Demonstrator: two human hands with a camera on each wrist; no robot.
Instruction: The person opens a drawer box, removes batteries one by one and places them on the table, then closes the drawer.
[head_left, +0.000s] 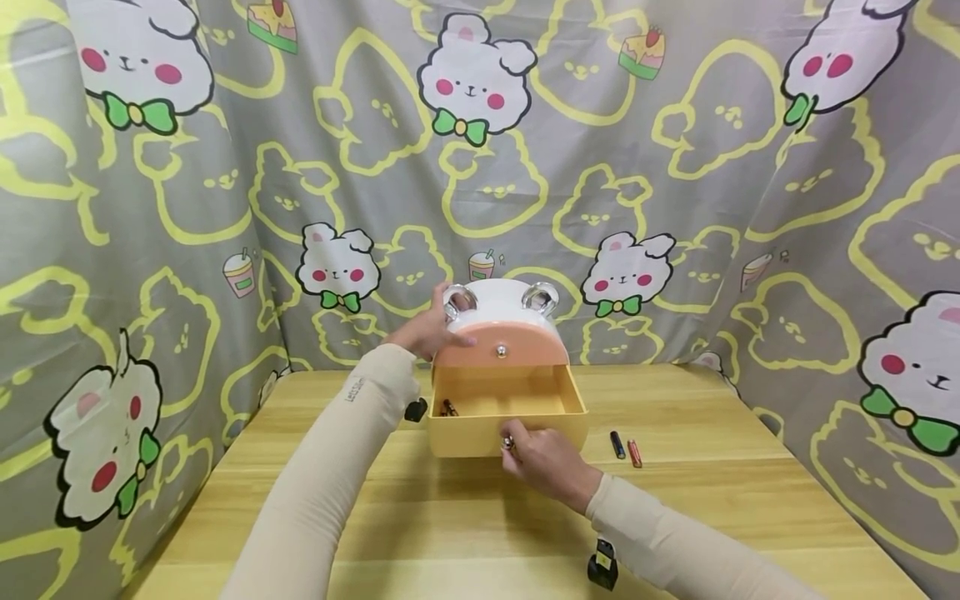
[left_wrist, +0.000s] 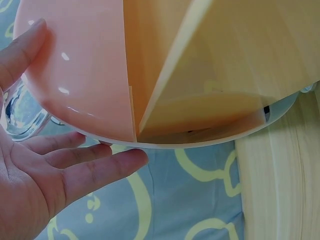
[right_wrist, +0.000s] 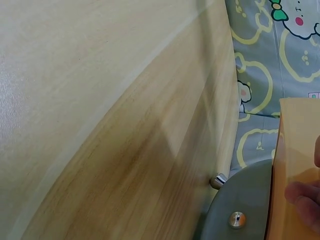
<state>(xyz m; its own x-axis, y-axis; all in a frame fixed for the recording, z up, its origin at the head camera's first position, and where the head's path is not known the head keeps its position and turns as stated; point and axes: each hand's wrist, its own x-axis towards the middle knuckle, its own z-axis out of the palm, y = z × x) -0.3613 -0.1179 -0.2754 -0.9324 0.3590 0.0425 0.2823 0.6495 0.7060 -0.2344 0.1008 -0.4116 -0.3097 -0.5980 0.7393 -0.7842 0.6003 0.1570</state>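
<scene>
A small storage box (head_left: 504,293) with silver ear-shaped loops stands on the table, its yellow lower drawer (head_left: 465,437) pulled out. My left hand (head_left: 431,329) is at the box's upper left side. In the left wrist view its thumb (left_wrist: 25,52) touches the peach upper front (left_wrist: 85,65), while the straight fingers lie along the side edge. With my right hand (head_left: 551,462) I pinch the silver knob (head_left: 507,442) of the yellow drawer. Small dark batteries (head_left: 449,407) lie in the drawer's left part. In the right wrist view, fingertips (right_wrist: 306,200) show against the yellow drawer.
A dark battery (head_left: 617,445) and a red battery (head_left: 634,453) lie on the wooden table (head_left: 720,475), right of the box. Patterned curtain (head_left: 480,192) surrounds the back and sides. Black wrist-camera pieces (head_left: 602,565) hang by the sleeves.
</scene>
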